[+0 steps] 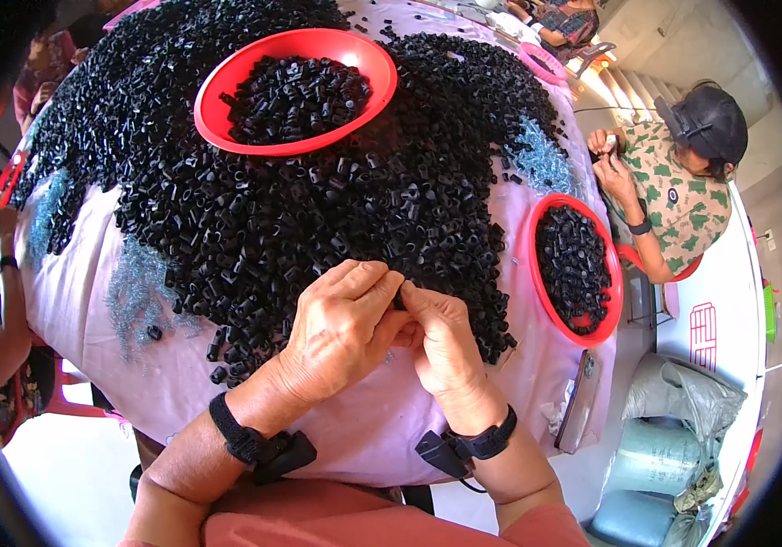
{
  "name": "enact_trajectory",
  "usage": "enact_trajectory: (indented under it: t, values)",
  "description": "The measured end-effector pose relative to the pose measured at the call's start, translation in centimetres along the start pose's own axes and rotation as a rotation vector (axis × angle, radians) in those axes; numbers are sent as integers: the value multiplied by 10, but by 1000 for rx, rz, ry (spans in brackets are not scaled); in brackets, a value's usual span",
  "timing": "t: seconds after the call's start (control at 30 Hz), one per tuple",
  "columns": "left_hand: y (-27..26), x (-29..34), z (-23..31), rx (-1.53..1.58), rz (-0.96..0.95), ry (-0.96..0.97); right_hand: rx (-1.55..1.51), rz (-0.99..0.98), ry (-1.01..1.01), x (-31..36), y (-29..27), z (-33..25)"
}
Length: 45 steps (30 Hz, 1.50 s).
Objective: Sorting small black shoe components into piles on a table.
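Observation:
My left hand (pixel 338 333) and my right hand (pixel 443 342) meet over the near edge of a big heap of small black plastic tube-like pieces (pixel 300 214). Their fingertips are pinched together on a small black plastic piece (pixel 399 298), of which only a dark bit shows between the fingers. Which fingers bear on it is partly hidden. Both wrists carry a black strap with a small dark box.
A red bowl (pixel 368 114) of black pieces stands on the heap. Another red basket (pixel 617 296) sits at the right, near a phone (pixel 577 401). Bluish clear scraps (pixel 140 292) lie on the pink cloth (pixel 81 301). Co-workers sit around; one wears a cap (pixel 710 118).

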<state>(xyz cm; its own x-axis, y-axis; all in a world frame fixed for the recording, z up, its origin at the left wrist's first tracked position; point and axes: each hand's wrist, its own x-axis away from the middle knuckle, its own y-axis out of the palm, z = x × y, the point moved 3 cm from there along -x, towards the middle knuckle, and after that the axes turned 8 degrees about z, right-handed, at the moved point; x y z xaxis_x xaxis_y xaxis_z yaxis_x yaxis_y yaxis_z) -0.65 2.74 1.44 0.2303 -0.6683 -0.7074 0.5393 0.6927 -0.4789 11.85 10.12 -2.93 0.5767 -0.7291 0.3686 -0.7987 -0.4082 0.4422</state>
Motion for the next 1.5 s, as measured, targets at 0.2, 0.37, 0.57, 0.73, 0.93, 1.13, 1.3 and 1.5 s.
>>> enact_trajectory:
  t: [0.2,0.37,0.57,0.73,0.93,1.13,1.3,1.5]
  values:
    - [3,1,2,-22,-39,-56,10,-24,-2,0,-1,0]
    - [0,-1,-2,59,-4,-84,30,-72,-32,-3,1,-1]
    - [-9,-4,-2,110,-88,-170,117,-9,5,-4,-5,-8]
    - [-16,-9,-6,249,-251,-514,113,134,-120,-5,-9,-16]
    - [-24,-17,-32,553,-21,-628,76,151,-159,-5,-9,-16]
    - [-27,-21,-40,761,131,-621,79,154,-146,-7,-8,-16]
    - [-21,-9,-34,571,-121,-701,40,246,-278,-9,-19,-20]
    - [-13,-7,-26,205,-158,-418,226,206,-316,-9,-12,-22]
